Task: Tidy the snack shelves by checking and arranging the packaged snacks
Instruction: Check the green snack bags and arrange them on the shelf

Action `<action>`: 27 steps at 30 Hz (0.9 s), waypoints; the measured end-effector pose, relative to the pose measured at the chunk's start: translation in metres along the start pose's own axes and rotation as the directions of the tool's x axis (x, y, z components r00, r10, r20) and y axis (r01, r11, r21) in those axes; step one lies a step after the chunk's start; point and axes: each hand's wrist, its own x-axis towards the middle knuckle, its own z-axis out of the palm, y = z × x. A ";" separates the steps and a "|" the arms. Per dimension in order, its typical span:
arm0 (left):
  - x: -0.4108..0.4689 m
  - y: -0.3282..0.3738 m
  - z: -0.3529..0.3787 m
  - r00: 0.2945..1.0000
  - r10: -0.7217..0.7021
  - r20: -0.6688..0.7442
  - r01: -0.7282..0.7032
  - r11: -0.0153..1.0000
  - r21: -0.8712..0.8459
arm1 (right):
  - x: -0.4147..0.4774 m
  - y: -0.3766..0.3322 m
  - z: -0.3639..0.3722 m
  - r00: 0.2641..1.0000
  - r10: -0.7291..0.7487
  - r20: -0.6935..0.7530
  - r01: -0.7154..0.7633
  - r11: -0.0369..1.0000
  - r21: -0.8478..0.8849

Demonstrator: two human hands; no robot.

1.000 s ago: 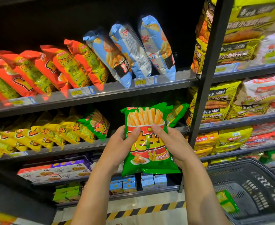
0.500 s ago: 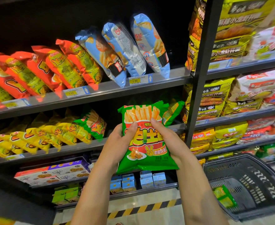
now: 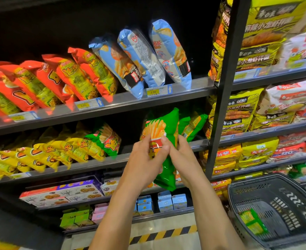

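- Two bare hands are reaching up in front of snack shelves, held close together, both gripping one green fries bag [image 3: 169, 123]
- The left hand [image 3: 145, 159] is curling its fingers over the printed front, while the right hand [image 3: 183, 159] is clasping the back, so the bag is being squeezed between them
- The bag is standing on end in the air, its long axis running nearly upright: top seam pointing up, bottom corner hanging below the wrists
- It is turning partly edge-on, with the printed face looking left
- Just beyond the right hand, more green bags [image 3: 193, 123] are leaning on a shelf
- Left of the left hand, yellow bags [image 3: 49, 154] are lying in a row
- Above both hands, blue bags [image 3: 148, 56] are leaning leftward
- Low, right of the right forearm, a dark basket [image 3: 257, 179] is sitting
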 end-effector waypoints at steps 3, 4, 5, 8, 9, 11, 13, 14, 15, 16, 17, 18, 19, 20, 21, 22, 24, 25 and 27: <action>-0.001 -0.004 -0.001 0.998 -0.063 0.010 0.064 0.996 -0.056 | 0.000 -0.001 -0.002 0.999 0.009 0.051 -0.009 1.000 0.005; -0.002 -0.005 -0.002 0.996 -0.084 0.000 0.084 0.993 -0.084 | -0.001 -0.002 -0.003 0.998 -0.003 0.055 0.004 1.000 -0.004; -0.003 -0.006 -0.003 0.995 -0.101 -0.011 0.099 0.988 -0.122 | -0.002 -0.003 -0.005 0.999 -0.008 0.050 0.008 1.000 -0.007; -0.005 -0.007 -0.007 0.987 -0.148 -0.062 0.129 0.961 -0.244 | -0.002 -0.001 -0.011 0.999 -0.023 0.031 0.023 1.000 0.002; -0.004 -0.008 -0.009 0.982 -0.170 -0.079 0.140 0.946 -0.293 | -0.002 0.001 -0.013 0.999 -0.041 0.020 0.041 0.999 0.003; -0.004 -0.010 -0.014 0.971 -0.228 -0.071 0.181 0.898 -0.401 | -0.003 0.001 -0.017 0.997 -0.078 -0.004 0.078 0.997 0.014; -0.006 -0.011 -0.017 0.968 -0.250 -0.019 0.209 0.848 -0.486 | -0.003 0.001 -0.019 0.994 -0.101 -0.030 0.102 0.994 0.042; -0.008 -0.011 -0.018 0.969 -0.248 0.010 0.217 0.825 -0.522 | -0.004 0.001 -0.020 0.995 -0.097 -0.033 0.099 0.993 0.058; -0.010 -0.011 -0.019 0.971 -0.235 0.035 0.216 0.809 -0.547 | -0.004 0.000 -0.020 0.996 -0.087 -0.029 0.089 0.993 0.077; -0.012 -0.011 -0.021 0.974 -0.218 0.055 0.210 0.798 -0.565 | -0.005 0.000 -0.020 0.998 -0.065 -0.019 0.067 0.993 0.100; -0.014 -0.010 -0.022 0.977 -0.202 0.067 0.203 0.793 -0.575 | -0.005 0.000 -0.020 1.000 -0.031 0.006 0.029 0.991 0.129; -0.016 -0.010 -0.022 0.979 -0.187 0.077 0.196 0.789 -0.582 | -0.007 0.000 -0.021 0.999 0.005 0.050 -0.014 0.985 0.171; -0.017 -0.011 -0.023 0.981 -0.175 0.085 0.191 0.785 -0.589 | -0.009 -0.001 -0.021 0.994 0.034 0.107 -0.057 0.976 0.212; -0.019 -0.011 -0.023 0.982 -0.165 0.092 0.187 0.777 -0.601 | -0.012 -0.003 -0.021 0.986 0.052 0.161 -0.090 0.966 0.241; -0.020 -0.010 -0.023 0.983 -0.155 0.100 0.184 0.763 -0.619 | -0.015 -0.006 -0.021 0.979 0.061 0.194 -0.110 0.961 0.255; -0.021 -0.011 -0.023 0.982 -0.146 0.118 0.187 0.751 -0.633 | -0.018 -0.009 -0.021 0.976 0.060 0.209 -0.114 0.960 0.256; -0.020 -0.013 -0.023 0.977 -0.125 0.171 0.207 0.731 -0.650 | -0.020 -0.013 -0.021 0.981 0.018 0.191 -0.061 0.973 0.221; -0.019 -0.016 -0.023 0.975 -0.119 0.188 0.215 0.722 -0.658 | -0.022 -0.017 -0.021 0.986 -0.006 0.166 -0.025 0.983 0.180; -0.018 -0.023 -0.024 0.977 -0.114 0.178 0.205 0.710 -0.674 | -0.024 -0.022 -0.017 0.994 -0.058 0.092 0.051 0.996 0.078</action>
